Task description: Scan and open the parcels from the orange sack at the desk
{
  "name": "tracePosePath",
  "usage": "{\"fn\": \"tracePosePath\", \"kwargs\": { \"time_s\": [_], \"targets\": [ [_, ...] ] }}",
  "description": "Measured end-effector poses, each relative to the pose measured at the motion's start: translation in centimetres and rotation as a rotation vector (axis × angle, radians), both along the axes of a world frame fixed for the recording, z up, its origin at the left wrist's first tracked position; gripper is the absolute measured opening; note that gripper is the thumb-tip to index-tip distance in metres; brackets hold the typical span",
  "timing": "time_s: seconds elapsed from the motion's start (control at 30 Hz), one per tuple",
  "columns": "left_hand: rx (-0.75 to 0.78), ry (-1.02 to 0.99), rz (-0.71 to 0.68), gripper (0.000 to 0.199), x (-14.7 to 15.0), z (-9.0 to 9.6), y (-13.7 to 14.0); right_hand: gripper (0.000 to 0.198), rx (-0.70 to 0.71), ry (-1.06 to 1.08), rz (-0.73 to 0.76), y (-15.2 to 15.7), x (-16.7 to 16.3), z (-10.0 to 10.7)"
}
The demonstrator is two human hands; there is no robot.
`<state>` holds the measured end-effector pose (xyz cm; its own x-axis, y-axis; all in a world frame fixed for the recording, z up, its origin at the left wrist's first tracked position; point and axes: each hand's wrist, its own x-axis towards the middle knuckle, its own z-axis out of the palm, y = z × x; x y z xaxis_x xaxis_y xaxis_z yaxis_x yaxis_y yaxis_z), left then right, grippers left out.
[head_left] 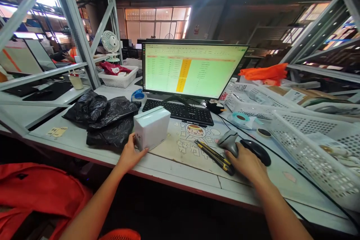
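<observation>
A white box (pixel 153 129) stands upright on the desk mat, its top tinted pale green by the light. My left hand (pixel 131 153) grips its lower near corner, thumb along the front and fingers at the left side. Over on the right, my right hand (pixel 247 161) is closed around a grey handheld barcode scanner (pixel 229 140), whose head points away to the left. Two yellow-and-black utility knives (pixel 212 153) lie just left of that hand. A black computer mouse (pixel 257 150) sits right beside it. Crumpled black plastic bags (pixel 109 120) lie left of the box.
Behind the box are a black keyboard (pixel 185 111) and a monitor (pixel 191 69) showing a spreadsheet. White perforated baskets (pixel 317 135) line the right side, with tape rolls (pixel 242 118) near them. Metal shelf posts (pixel 74 26) rise at the left, where another person sits farther back.
</observation>
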<state>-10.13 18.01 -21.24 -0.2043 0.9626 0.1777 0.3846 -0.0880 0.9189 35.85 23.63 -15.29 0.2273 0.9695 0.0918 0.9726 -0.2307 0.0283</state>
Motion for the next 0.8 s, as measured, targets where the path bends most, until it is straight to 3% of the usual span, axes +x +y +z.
{"fn": "tracePosePath", "kwargs": {
  "time_s": [0.17,0.33,0.47,0.67,0.73,0.8],
  "targets": [
    [-0.004,0.06,-0.028,0.079,0.1,-1.1,-0.1,0.064,0.262,0.059,0.107,2.8,-4.0,2.5],
    [0.011,0.098,-0.029,0.083,-0.2,-1.2,0.0,0.057,-0.05,0.167,0.302,9.5,-10.4,2.9],
    [-0.034,0.115,-0.028,0.084,-0.2,-0.9,-0.1,0.063,-0.026,0.158,0.233,13.3,-13.2,2.2],
    [-0.008,0.1,-0.047,0.08,-0.2,-0.8,-0.2,0.052,-0.096,0.232,0.278,14.6,-14.2,2.5],
    [0.012,0.083,-0.048,0.079,-0.2,-0.7,-0.3,0.054,-0.086,0.276,0.35,14.1,-14.6,3.5],
    [0.048,0.062,-0.042,0.078,-0.3,-0.7,-0.4,0.06,-0.087,0.395,0.542,12.7,-15.4,5.0]
  ]
}}
